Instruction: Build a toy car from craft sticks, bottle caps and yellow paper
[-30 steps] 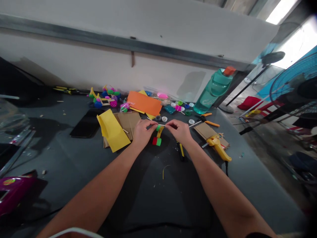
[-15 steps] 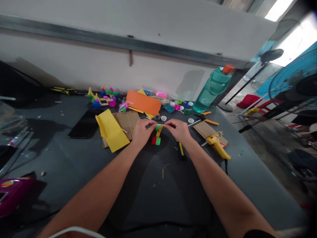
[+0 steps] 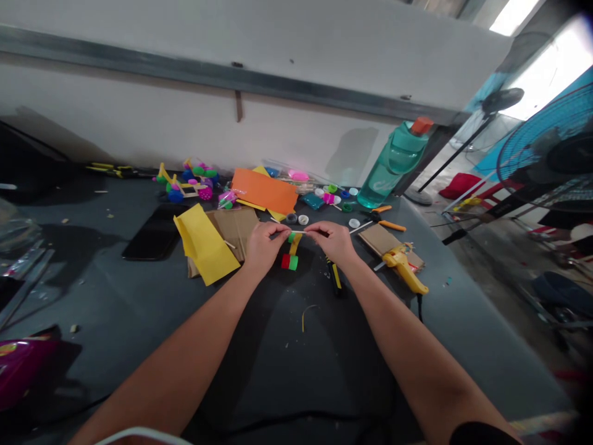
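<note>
Between my two hands runs a thin white stick (image 3: 297, 232), pinched near its ends. My left hand (image 3: 267, 247) holds the left end and my right hand (image 3: 332, 241) the right end, fingers closed. Just below the stick is a small yellow strip piece (image 3: 294, 246) with a green part at its top and red and green caps (image 3: 290, 262) at its lower end. Whether it is fixed to the stick I cannot tell. A black and yellow cutter (image 3: 334, 277) lies below my right hand.
Yellow paper (image 3: 207, 246) on cardboard and a black phone (image 3: 152, 233) lie left. Orange paper (image 3: 265, 190), bottle caps and colourful figures line the back. At right are a teal bottle (image 3: 391, 165), orange-handled scissors (image 3: 393, 226) and a yellow glue gun (image 3: 406, 271).
The whole view has shifted slightly, so things appear a little further left. Both hands keep their pinch on the stick.
</note>
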A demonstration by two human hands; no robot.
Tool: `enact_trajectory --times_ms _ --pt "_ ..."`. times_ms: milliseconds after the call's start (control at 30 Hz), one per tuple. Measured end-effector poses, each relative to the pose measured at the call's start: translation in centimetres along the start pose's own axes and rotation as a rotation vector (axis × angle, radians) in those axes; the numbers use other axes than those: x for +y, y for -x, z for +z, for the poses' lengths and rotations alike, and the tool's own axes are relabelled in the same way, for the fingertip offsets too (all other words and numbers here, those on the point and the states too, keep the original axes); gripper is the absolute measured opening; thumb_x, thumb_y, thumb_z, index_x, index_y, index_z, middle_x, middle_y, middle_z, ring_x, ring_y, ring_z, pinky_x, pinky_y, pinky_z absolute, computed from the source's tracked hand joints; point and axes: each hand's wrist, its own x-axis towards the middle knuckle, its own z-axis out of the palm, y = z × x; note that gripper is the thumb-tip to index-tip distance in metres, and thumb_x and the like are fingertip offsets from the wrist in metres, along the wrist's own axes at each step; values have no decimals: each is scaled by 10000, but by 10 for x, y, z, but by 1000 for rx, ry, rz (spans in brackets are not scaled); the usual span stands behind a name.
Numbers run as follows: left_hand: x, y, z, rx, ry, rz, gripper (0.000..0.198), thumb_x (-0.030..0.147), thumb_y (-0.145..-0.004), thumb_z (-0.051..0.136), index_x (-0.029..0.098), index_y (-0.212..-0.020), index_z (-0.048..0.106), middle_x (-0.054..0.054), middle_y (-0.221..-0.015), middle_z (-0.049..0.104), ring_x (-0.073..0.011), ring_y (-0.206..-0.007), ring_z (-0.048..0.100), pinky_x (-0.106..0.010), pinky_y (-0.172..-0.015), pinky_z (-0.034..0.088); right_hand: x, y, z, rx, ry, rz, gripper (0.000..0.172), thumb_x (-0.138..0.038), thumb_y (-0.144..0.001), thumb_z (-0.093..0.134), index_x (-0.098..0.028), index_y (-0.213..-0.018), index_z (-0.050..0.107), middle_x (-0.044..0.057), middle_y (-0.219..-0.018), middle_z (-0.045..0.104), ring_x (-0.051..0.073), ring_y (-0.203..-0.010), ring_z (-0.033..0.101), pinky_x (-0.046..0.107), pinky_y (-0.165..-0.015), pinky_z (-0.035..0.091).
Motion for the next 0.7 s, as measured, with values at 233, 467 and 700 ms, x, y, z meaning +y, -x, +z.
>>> enact_trajectory --times_ms 233,467,700 --pt "0 0 1 -11 -2 -8 80 257 -806 630 237 -805 708 -14 -793 694 -193 -805 588 -324 -718 459 -5 -1 -3 13 -6 -4 77 -249 -762 659 -239 -786 732 1 -765 714 149 -696 626 260 -638 456" --pt "-1 2 3 4 -24 54 97 242 -821 613 235 -836 709 -18 -826 703 -189 -835 597 -327 -769 465 -6 0 -4 22 -17 -5 73 -253 -752 662 -223 -767 727 4 -735 700 142 -660 602 262 -614 443" --pt "0 2 2 9 -61 87 107 233 -825 610 244 -858 711 -20 -843 711 -191 -858 601 -342 -789 473 -6 0 -5 8 9 0 76 -257 -756 654 -224 -759 722 2 -725 692 133 -646 587 254 -610 436"
